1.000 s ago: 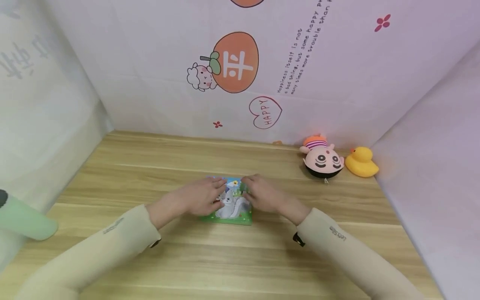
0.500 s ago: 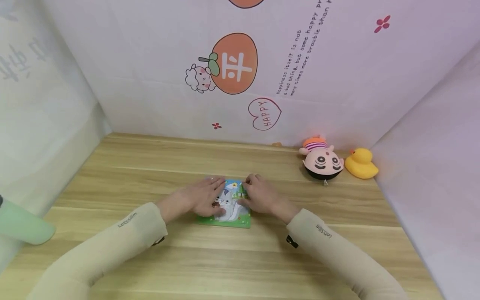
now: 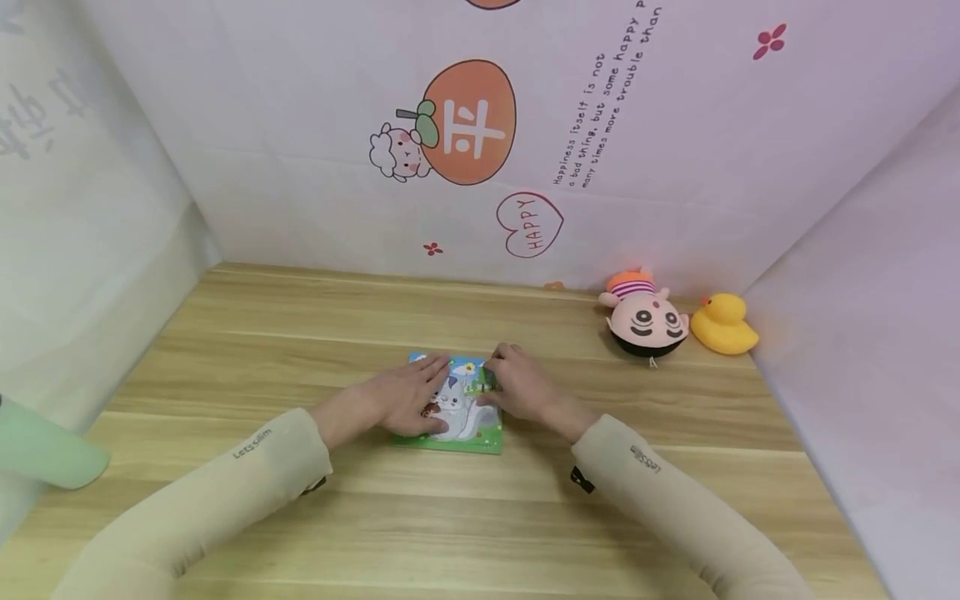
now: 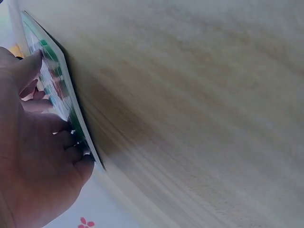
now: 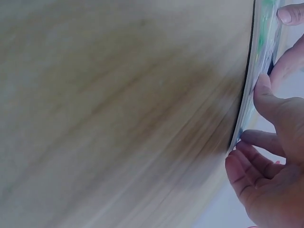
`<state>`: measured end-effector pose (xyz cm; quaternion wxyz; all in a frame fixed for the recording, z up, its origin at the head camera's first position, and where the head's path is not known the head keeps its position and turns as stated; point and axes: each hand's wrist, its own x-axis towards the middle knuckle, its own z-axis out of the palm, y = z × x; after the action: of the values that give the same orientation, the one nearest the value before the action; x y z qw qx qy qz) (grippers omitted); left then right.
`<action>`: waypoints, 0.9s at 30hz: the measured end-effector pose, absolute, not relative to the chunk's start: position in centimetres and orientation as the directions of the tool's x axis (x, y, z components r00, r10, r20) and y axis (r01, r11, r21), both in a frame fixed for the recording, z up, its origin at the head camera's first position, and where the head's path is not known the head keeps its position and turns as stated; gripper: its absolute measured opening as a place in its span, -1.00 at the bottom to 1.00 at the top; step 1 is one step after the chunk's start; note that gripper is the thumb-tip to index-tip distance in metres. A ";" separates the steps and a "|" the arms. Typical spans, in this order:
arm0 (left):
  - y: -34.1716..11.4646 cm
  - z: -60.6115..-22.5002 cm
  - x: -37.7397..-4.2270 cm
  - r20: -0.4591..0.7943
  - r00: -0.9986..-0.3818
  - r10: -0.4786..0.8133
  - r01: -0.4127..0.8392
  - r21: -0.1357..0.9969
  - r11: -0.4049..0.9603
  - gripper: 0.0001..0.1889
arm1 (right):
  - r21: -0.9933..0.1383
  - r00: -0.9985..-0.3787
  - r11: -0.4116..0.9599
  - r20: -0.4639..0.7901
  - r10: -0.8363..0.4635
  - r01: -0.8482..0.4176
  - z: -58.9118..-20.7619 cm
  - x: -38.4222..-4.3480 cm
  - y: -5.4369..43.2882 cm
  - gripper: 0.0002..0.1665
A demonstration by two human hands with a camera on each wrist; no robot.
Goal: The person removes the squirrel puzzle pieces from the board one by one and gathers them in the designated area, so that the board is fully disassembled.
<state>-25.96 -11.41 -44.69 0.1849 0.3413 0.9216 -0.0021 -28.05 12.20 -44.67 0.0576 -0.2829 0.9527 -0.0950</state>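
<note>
Puzzle board (image 3: 459,408): small flat picture puzzle — a grey cartoon animal on green grass under a blue sky. It lies flat on the wooden surface (image 3: 480,517), well left of the plush doll.
Left hand (image 3: 401,400): rests on the board's left half, fingers (image 4: 71,142) laid fairly straight across the picture. In the left wrist view the fingertips sit along the board's edge, pressing rather than clasping.
Right hand (image 3: 521,390): on the board's right edge. Its fingers (image 5: 266,95) are bent around that edge, the thumb on one face and the fingertips near the rim — a light pinch on the board.
Handling, judged: thin, stiff and light; it likely slides easily on the smooth surface. Loose pieces could pop out if it tips, so keep it level.
Where to hold, judged: by opposite edges, one hand each side, thumbs on top. The rim is the only real purchase, as the board lies flush on the surface.
Plush doll (image 3: 647,321): round-faced toy lying against the back wall.
Rubber duck (image 3: 722,325): yellow, just right of the plush doll.
Green object (image 3: 45,454): pale green, rounded, far left of the board; only partly in view, kind not clear.
</note>
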 end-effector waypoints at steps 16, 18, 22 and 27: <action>-11.5 -44.6 -26.2 -0.335 -0.707 0.622 0.595 0.194 0.780 -0.12 | -0.357 -0.878 0.853 -0.150 -0.454 -0.380 -44.9 -29.4 11.7 -0.46; -11.5 -44.6 -26.2 -0.335 -0.707 0.623 0.594 0.199 0.780 -0.12 | -0.366 -0.881 0.855 -0.158 -0.446 -0.368 -44.9 -29.4 11.7 -0.46; -11.5 -44.6 -26.3 -0.337 -0.707 0.622 0.594 0.195 0.781 -0.12 | -0.382 -0.884 0.856 -0.170 -0.436 -0.349 -44.9 -29.6 11.7 -0.46; -11.5 -44.7 -26.2 -0.333 -0.708 0.622 0.595 0.192 0.780 -0.13 | -0.388 -0.881 0.854 -0.177 -0.438 -0.346 -44.8 -29.6 11.7 -0.47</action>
<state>-26.23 -11.47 -44.71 0.1928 0.3296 0.9235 0.0353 -29.64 11.71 -44.79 0.1308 -0.2055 0.9539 -0.1754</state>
